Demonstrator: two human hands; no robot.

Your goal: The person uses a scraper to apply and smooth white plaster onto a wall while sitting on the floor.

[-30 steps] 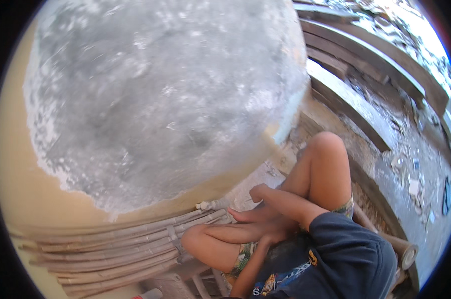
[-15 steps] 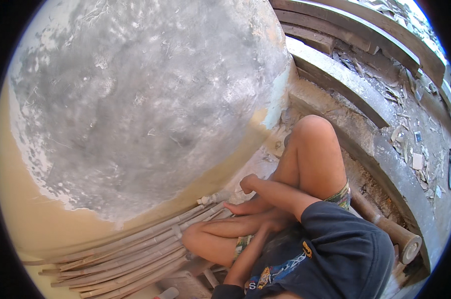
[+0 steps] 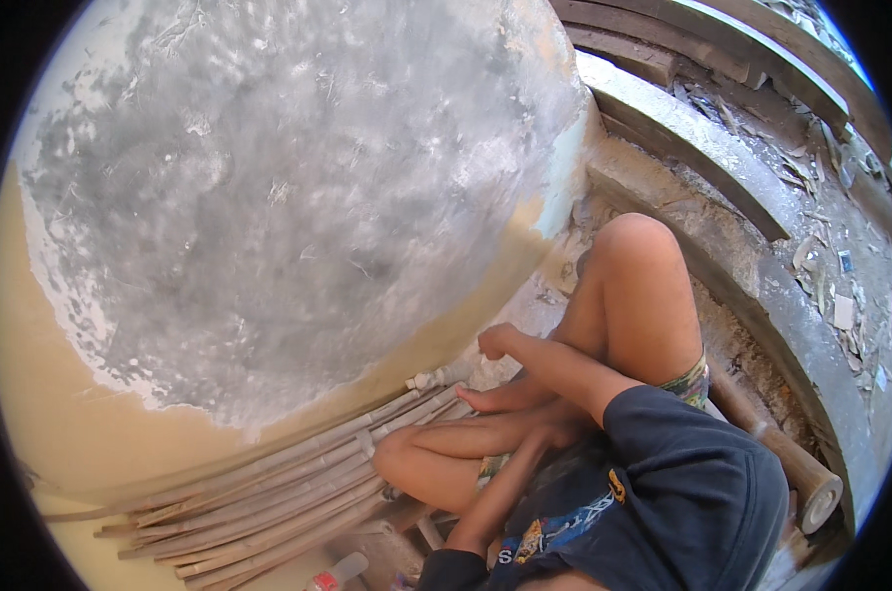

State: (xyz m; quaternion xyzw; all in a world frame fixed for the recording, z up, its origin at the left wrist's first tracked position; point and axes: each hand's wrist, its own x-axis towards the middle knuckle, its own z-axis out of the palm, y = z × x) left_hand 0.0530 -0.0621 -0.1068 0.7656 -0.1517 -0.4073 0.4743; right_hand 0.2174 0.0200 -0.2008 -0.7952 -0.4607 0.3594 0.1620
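Observation:
I sit with bent bare legs on a bench of bamboo slats [image 3: 269,492]. My right hand [image 3: 497,341] is closed, held in front of the shin of my raised right leg [image 3: 643,295]. Whether anything is inside its curled fingers is hidden. My left hand [image 3: 556,433] lies low between my legs, near the thigh and the folded left leg [image 3: 436,448]. Its fingers are mostly hidden. A bare foot [image 3: 480,398] shows just below the right hand, close to the slats' far end.
A wall [image 3: 269,217] with a large grey patch rises ahead and left. A clear bottle [image 3: 348,567] with a red part stands at the lower edge. On the right are a thick bamboo pole [image 3: 796,473], a concrete ledge [image 3: 682,138], stacked planks [image 3: 722,49] and littered ground [image 3: 850,286].
The view has shifted slightly, so the legs and bench sit farther right. More of the bottle shows at the lower edge. Both hands keep about the same pose.

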